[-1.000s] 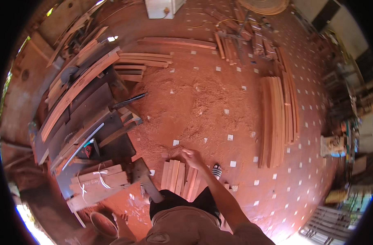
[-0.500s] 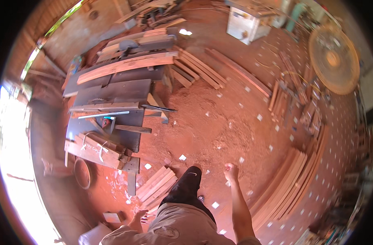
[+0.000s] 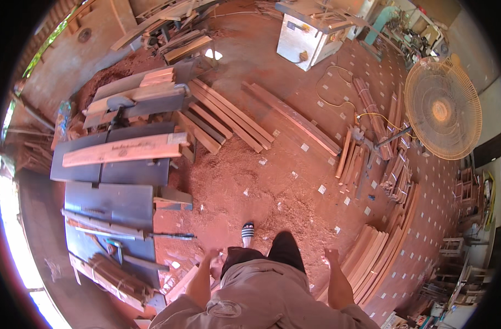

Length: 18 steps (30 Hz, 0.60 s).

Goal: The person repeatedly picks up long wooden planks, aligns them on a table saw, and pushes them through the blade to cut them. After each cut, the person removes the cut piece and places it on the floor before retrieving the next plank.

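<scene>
My left hand (image 3: 213, 254) hangs at my left side, fingers loosely apart, with nothing visible in it. It is nearest to the dark-topped workbench (image 3: 108, 203) and some boards beside my leg. My right hand (image 3: 331, 255) hangs at my right side, fingers loosely bent and seemingly bare, close to a long stack of timber (image 3: 371, 247) on the floor. On the bench lie a teal-headed hammer (image 3: 117, 245), a pale metal bar (image 3: 110, 232) and a tied bundle of wood pieces (image 3: 110, 278). One sandalled foot (image 3: 247, 232) is forward on the sawdust.
Ahead on the left, a second dark bench (image 3: 75, 174) carries a long plank (image 3: 124, 151). Beams (image 3: 231, 115) lean beside it. More beams (image 3: 291, 118) lie across the floor. A large round fan (image 3: 441, 109), a white cabinet machine (image 3: 305, 44) and a yellow cord (image 3: 365, 114) are to the right.
I have walked forward; the benches now sit lower and farther left in view. My right hand has swung back and down beside me, and my left has come forward.
</scene>
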Available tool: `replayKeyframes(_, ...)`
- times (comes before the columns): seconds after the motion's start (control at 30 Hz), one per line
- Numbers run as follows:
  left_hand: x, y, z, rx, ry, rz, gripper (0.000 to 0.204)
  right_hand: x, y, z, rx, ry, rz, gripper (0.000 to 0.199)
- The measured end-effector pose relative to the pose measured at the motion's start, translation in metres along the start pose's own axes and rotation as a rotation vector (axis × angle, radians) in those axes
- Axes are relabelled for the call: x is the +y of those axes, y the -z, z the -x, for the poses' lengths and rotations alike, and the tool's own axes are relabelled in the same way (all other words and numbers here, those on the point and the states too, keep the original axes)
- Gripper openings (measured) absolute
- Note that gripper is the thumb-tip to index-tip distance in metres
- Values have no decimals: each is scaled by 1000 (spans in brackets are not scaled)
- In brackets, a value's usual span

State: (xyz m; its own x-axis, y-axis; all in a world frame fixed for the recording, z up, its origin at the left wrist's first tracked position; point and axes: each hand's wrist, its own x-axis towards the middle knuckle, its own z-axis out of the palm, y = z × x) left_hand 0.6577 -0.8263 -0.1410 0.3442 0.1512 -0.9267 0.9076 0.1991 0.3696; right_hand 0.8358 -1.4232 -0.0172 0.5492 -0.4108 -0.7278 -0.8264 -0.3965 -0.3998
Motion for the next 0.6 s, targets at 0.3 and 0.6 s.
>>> replayKeyframes(0.3,480,-22,-108,170,-202,-99,47,-59,22,-145,-322,-618,10,26)
replayKeyframes(0.6,452,-93,-112,351,277,84,44,-671,19,-382,-255,5,88,21)
